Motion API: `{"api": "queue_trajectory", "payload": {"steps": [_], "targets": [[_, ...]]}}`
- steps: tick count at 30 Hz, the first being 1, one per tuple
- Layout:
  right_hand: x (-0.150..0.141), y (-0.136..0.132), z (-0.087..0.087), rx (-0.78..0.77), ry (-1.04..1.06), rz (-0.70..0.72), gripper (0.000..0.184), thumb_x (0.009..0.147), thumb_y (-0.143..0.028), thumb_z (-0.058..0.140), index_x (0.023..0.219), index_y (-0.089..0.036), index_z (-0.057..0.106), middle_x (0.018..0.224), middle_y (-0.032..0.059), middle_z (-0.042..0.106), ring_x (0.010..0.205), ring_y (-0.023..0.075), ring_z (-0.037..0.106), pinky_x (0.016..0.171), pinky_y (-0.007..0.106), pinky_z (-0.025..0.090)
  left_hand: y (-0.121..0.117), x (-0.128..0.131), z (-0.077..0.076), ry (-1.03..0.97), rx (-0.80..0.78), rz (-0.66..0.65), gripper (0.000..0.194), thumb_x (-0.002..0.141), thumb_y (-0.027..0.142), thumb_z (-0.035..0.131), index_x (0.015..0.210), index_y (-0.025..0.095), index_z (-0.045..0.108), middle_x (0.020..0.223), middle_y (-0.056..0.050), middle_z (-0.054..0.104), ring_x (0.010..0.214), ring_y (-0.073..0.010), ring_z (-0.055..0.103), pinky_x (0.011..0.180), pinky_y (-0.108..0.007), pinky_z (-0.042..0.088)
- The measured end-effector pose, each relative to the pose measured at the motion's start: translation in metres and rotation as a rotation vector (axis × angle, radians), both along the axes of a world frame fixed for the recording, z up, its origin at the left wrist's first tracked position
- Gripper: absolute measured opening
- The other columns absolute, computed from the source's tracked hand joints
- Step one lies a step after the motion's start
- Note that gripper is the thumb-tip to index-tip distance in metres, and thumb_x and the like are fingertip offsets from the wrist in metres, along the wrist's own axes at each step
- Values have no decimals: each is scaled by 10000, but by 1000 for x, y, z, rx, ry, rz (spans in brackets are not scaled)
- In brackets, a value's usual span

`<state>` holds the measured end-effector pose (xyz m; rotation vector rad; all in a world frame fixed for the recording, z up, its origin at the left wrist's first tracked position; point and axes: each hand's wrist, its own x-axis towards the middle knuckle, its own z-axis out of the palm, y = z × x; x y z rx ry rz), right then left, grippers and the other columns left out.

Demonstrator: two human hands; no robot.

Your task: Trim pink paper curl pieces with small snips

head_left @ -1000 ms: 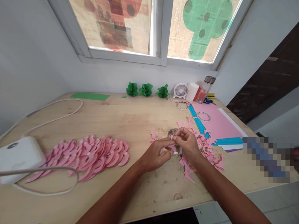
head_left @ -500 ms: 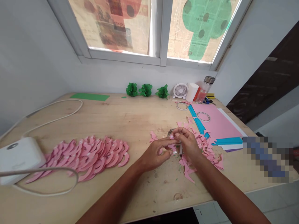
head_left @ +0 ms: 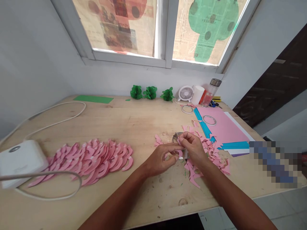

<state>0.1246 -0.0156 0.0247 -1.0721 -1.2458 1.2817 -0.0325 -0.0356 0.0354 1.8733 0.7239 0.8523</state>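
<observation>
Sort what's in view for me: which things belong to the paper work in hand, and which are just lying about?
Likely part of the job: pink piece in the right hand; pile of pink cut-outs; pink sheet.

Likely just lying about: small white fan; glass bottle; white device at far left.

L hand (head_left: 158, 159) — fingers stretched twd R hand (head_left: 194, 147), thumb lower w/ a gap b/w. R hand a bit fwd, right by L fingertips, contact unclear — thumb & index pinched tog. L forearm (head_left: 117, 196) slants back-left from its hand, R forearm (head_left: 230, 193) back-right; both bare.
</observation>
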Motion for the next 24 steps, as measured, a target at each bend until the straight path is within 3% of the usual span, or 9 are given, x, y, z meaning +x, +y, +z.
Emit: {"api": "queue_trajectory", "payload": {"steps": [4,9,17,24], "targets": [[1,0,3,48,-17,-52,145,707,-303,610,655,-187,540,564,-42,487,522,92,420,494,212,338,0,1,-1,4,-7,11,379,753,102,480,1087,199,630,953,-52,656,916,-172,577,813,-319,466],[1,-3,8,54,-11,-4,151,717,-308,612,655,-182,555,612,-27,515,577,103,454,537,224,356,0,1,0,4,-16,20,349,765,123,481,1064,198,644,934,-55,662,915,-176,579,807,-325,471],[3,1,0,81,-43,-51,184,731,-352,610,709,-175,565,629,-23,519,581,106,460,551,228,369,-1,1,2,-26,-51,34,319,763,148,496,1034,181,661,880,-57,669,886,-182,584,795,-318,462],[5,-2,5,264,-169,-201,128,786,-290,541,844,-192,600,815,25,601,771,155,542,700,271,418,7,-3,-8,-103,-189,198,273,769,213,532,999,193,678,1061,-68,660,901,-198,607,770,-296,472]]}}
